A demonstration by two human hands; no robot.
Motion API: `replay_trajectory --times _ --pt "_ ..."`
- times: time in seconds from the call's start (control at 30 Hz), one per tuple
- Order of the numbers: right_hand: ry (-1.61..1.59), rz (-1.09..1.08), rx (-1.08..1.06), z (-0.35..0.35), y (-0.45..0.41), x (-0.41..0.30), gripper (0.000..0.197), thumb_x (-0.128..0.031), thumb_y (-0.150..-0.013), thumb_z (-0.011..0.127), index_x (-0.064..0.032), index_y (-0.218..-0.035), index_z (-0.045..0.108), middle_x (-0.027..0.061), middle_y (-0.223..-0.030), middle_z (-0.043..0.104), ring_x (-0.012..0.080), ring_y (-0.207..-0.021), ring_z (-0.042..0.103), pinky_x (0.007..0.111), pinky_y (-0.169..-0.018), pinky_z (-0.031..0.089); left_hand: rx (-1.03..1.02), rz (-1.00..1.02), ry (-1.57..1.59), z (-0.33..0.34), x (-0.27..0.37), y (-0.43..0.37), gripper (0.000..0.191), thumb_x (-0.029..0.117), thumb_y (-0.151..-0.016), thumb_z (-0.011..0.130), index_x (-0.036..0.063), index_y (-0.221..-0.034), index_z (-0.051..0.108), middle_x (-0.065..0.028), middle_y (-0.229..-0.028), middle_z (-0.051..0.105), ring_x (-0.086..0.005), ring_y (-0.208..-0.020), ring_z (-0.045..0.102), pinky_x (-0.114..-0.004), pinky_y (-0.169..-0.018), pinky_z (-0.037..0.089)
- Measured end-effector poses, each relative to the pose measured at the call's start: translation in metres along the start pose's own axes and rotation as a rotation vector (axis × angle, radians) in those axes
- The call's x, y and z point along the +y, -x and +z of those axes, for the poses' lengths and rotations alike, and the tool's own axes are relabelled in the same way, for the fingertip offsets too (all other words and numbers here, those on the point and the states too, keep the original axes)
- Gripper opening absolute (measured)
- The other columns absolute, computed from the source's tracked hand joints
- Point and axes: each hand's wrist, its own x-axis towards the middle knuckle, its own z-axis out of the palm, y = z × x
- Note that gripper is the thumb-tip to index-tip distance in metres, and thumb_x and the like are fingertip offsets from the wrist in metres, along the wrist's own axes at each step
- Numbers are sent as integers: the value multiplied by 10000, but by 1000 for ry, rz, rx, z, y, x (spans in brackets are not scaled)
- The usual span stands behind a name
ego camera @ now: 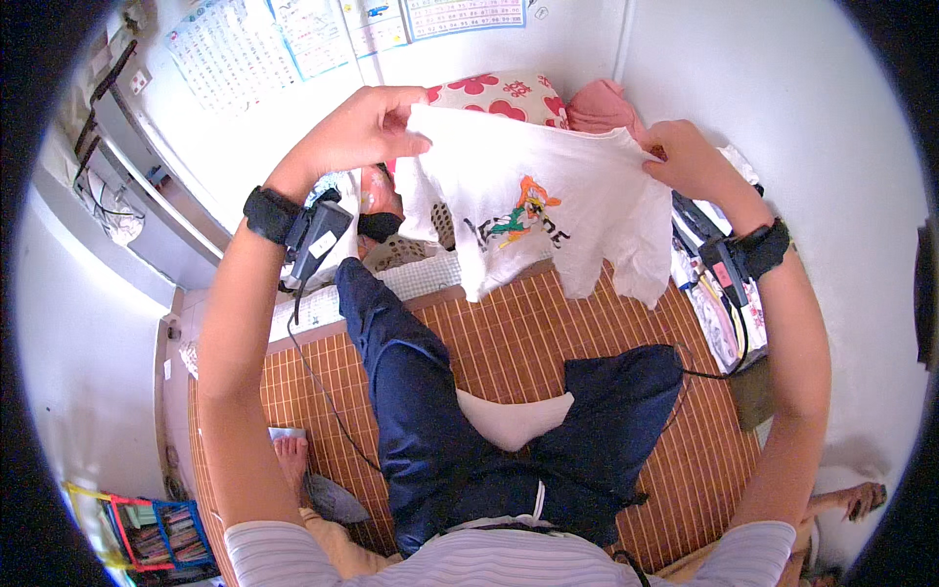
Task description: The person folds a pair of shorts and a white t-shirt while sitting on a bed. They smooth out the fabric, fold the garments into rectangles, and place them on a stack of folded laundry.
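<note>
A white T-shirt (543,198) with a coloured cartoon print and dark lettering hangs stretched between both hands. My left hand (389,128) pinches its upper left edge between thumb and fingers. On the other side my right hand (671,154) grips the upper right corner. The shirt's lower edge hangs loose in uneven folds above a brown slatted mat (513,323). Each wrist bears a black strap with a small cabled device. Dark blue trousers (418,418) cover my legs, with a white cloth (513,418) between them.
Beyond the shirt lie a floral pillow (506,95) and a pink cloth (605,106). Piles of clothes lie at the left, and folded garments (715,315) at the right by the wall. A bare foot (292,455) rests at the lower left, near a colourful rack of books (161,532).
</note>
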Motion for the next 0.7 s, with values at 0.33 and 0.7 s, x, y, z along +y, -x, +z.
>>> replay_trajectory --times 0.33,0.7 --pt "-327 303 19 -41 0 8 203 -128 -665 740 -3 -728 593 110 -655 576 202 -638 576 314 -614 468 -108 -24 -6 -25 -30 0 228 87 -774 708 42 -966 594 42 -752 557 -59 -713 516 -223 -673 434" --pt "-221 78 118 -60 6 -2 188 -152 -712 711 -1 -718 599 51 -591 534 121 -544 479 285 -527 411 -116 -133 145 3 -21 6 537 -8 -761 683 41 -1254 476 61 -761 515 -42 -719 497 -193 -684 433"
